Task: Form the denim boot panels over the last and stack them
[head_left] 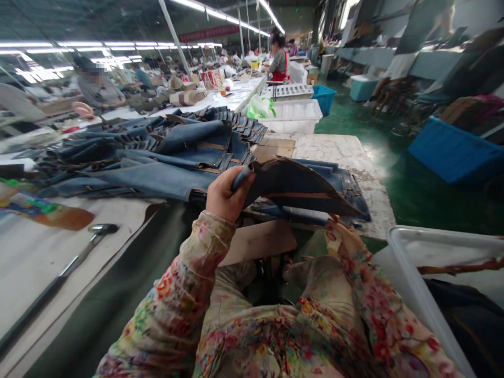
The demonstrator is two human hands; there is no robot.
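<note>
A dark blue leather-like piece with a brown edge (295, 181) hangs between my two hands, curved upward in its middle. My left hand (227, 193) is closed round its rolled left end. At the lower right edge of the piece, the fingers of my right hand (346, 235) are pinched on it. Under and behind it lie more blue pieces (350, 184), stacked on a pale worn board (380, 210). To the left spreads a large heap of similar blue pieces (157, 176), close beside my left hand.
A hammer (74, 262) lies on the table at the left, near a blurred brownish object (66, 216). At my right stands a white bin (425, 304) with dark material inside. Blue crates (452, 149) sit on the green floor. Other people work farther back.
</note>
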